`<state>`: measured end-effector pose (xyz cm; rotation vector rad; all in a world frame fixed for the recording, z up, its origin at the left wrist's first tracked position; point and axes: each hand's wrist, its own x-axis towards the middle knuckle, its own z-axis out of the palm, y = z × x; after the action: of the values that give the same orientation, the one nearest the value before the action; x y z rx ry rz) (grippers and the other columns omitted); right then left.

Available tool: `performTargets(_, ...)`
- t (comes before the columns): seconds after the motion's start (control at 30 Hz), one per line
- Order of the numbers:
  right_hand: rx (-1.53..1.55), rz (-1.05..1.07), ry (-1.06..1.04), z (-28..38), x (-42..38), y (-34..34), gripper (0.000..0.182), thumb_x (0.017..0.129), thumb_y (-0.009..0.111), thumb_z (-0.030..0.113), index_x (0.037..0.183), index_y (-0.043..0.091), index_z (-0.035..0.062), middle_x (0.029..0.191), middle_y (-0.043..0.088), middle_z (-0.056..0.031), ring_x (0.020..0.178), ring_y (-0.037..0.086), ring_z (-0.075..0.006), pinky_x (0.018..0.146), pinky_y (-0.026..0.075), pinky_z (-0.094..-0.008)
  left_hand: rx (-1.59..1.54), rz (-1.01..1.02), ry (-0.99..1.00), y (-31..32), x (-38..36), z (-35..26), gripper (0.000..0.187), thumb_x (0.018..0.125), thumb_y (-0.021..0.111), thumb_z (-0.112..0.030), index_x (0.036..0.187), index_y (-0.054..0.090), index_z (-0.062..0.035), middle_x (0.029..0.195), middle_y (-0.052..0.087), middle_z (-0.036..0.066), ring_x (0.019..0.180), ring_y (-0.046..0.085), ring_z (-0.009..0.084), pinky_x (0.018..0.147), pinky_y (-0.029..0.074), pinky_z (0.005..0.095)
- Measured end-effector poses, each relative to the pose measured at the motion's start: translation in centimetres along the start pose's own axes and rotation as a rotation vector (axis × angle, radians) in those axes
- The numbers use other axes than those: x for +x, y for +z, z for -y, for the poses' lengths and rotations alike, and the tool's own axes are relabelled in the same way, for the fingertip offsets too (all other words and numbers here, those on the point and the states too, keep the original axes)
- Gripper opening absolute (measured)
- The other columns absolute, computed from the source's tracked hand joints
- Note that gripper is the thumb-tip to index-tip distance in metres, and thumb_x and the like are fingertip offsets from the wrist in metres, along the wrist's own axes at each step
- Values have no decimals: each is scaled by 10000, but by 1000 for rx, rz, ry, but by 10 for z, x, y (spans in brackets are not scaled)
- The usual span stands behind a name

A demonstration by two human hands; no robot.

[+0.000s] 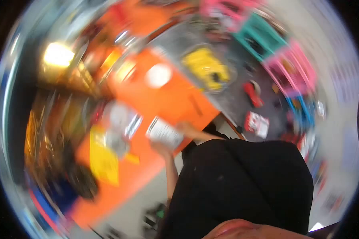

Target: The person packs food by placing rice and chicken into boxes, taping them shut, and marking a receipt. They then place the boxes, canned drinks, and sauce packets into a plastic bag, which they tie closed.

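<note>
Centrally, a white printed card (165, 133) sits between the 2 bare hands, over the orange tabletop (177, 97); whether it rests there or is raised cannot be told, and its lettering is too blurred to read. The left hand (162, 148) appears to pinch the card along its lower edge. The right hand (184, 129) meets the card's opposite end; blur hides whether its fingers grip or merely touch. A yellow packet (103, 161) lies ahead and to the person's left, apart from the card, and a white disc (158, 75) lies ahead and to the right. For good handling, the card is best kept flat, with light, even pressure at 2 edges and fingertips clear of the print; squeezing its ends together would probably bow it.
</note>
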<state>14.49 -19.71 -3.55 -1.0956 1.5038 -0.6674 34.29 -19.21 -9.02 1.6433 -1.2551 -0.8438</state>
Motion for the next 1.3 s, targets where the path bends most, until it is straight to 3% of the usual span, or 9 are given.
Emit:
performTargets(0.07,-196,-400,-92,-12,-19,8,310,905,543,318,922,605,15,961,584,-205,910,547,-385,783,441,-450,-640,300,-137,-9,28,-34,354,978,447,-284,1091,597,16,1246,502,196,1115,527,307,861,476,467)
performTargets(0.33,162,-638,-22,-69,-308,-143,416,932,502,428,928,685,54,832,691,-105,776,662,-218,685,490,-360,40,192,522,99,26,-217,291,964,447,-219,1066,597,8,1195,513,183,1100,523,309,863,463,449)
performTargets(0.5,-208,-1208,705,-344,-560,-121,286,774,573,272,932,675,57,883,654,-196,889,624,-378,769,498,-466,-85,346,890,186,-123,-321,258,956,446,-183,1051,597,4,1167,519,176,1091,521,310,864,456,438)
performTargets(0.67,-405,-1583,1393,-400,-807,-142,232,816,534,174,973,619,27,1000,623,-191,917,606,-368,822,486,-443,-225,405,1198,238,-359,-380,221,946,446,-138,1033,596,-2,1132,526,167,1081,518,311,866,447,425)
performTargets(0.77,-579,-1845,1017,-480,-896,-155,255,810,543,141,1031,584,20,1070,571,-173,988,576,-340,867,477,-419,-336,699,1343,239,-503,-392,203,940,446,-113,1024,596,-5,1113,530,162,1075,517,312,867,443,418)
performTargets(0.83,55,-1411,1131,-521,-929,-173,255,786,563,93,1031,560,22,1055,540,-160,1002,566,-318,858,484,-412,-526,963,1364,231,-594,-403,133,906,490,-48,937,618,-35,1028,544,129,991,536,293,847,445,413)
performTargets(0.93,-480,-1214,957,-528,-948,-185,166,775,560,49,940,567,25,1000,535,-150,993,574,-318,828,490,-404,-663,1264,1375,216,-691,-402,150,854,529,33,845,643,-64,937,568,87,915,561,274,825,448,400)
performTargets(1.17,-20,-1276,581,-528,-964,-194,91,725,606,54,756,521,40,915,488,-111,855,558,-291,709,483,-373,-262,2222,1294,216,-846,-298,256,713,566,31,934,643,-74,1025,592,84,1024,540,294,892,385,430)
performTargets(1.3,-363,-1413,378,-520,-968,-188,156,672,604,-10,728,466,35,855,451,-87,815,527,-260,687,470,-341,-119,2196,1632,225,-920,-238,364,766,580,-31,1126,558,-82,1243,484,114,1225,410,302,982,319,501)
